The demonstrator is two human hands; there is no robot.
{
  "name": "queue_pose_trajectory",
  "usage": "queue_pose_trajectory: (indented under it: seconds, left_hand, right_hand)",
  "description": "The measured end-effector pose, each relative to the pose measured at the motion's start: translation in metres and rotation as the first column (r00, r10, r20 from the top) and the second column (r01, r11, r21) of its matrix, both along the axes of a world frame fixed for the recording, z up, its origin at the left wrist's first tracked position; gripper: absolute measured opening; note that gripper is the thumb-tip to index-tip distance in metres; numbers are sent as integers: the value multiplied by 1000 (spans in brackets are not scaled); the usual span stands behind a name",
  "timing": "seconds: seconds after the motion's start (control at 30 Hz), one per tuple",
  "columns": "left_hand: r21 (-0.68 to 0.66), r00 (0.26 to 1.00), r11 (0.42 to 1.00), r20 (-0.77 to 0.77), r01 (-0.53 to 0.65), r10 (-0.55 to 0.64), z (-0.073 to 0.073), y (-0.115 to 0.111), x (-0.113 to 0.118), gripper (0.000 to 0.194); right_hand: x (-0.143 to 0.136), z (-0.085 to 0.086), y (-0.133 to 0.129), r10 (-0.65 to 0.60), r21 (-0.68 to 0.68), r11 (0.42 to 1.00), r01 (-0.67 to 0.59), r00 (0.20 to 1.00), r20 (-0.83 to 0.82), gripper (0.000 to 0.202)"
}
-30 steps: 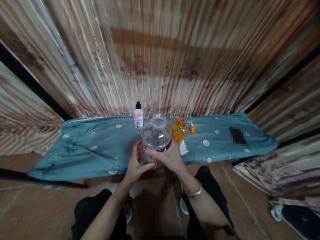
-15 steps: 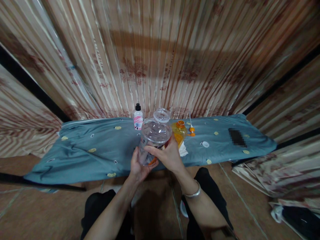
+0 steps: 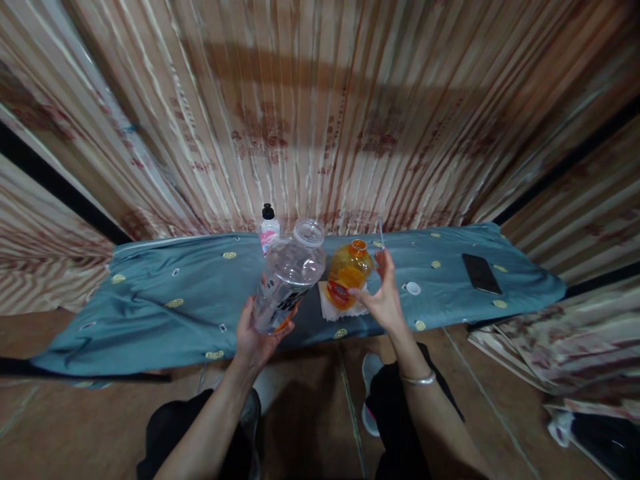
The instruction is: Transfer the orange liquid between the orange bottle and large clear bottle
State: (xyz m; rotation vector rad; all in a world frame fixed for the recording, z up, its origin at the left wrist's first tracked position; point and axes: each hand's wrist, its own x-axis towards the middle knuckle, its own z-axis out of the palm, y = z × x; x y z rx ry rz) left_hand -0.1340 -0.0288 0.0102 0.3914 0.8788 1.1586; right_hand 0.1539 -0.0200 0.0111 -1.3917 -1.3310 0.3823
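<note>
My left hand (image 3: pixel 260 337) is closed around the lower part of a large clear plastic bottle (image 3: pixel 295 263), which has no cap and leans to the right above the cloth. Just right of it, an orange transparent bottle (image 3: pixel 350 267) with an uncapped neck stands on a white tissue (image 3: pixel 330 310). My right hand (image 3: pixel 383 297) is at this bottle's right side, fingers spread, the thumb in front of its label; whether it touches cannot be told. Behind those fingers rises the thin pale tube (image 3: pixel 381 230) of a pump top, whose orange part is mostly hidden.
A blue-green patterned cloth (image 3: pixel 200 267) covers the low bench. A small bottle with a black top (image 3: pixel 269 230) stands behind the clear bottle. To the right lie a white round cap (image 3: pixel 413 288) and a dark phone (image 3: pixel 481 273). Striped curtains (image 3: pixel 310 133) hang behind and at both sides.
My right hand has left the clear bottle and moved right to the orange bottle. The clear bottle has shifted slightly left in my left hand.
</note>
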Motion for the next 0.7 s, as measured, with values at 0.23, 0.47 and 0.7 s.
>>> queue_pose_trajectory:
  seconds: [0.23, 0.47, 0.7]
  left_hand:
    - [-27, 998, 999, -56, -21, 20, -3, -1, -5, 49]
    - [-89, 998, 995, -37, -52, 49, -4, -1, -2, 36]
    - [-135, 996, 987, -17, -92, 90, 0, 0, -2, 24]
  right_hand:
    - [-11, -39, 10, 38, -208, 976, -65, 990, -132, 84]
    - [-23, -24, 4, -117, -160, 978, 137, 984, 131, 65]
    - [-26, -23, 3, -113, -48, 990, 130, 956, 270, 70]
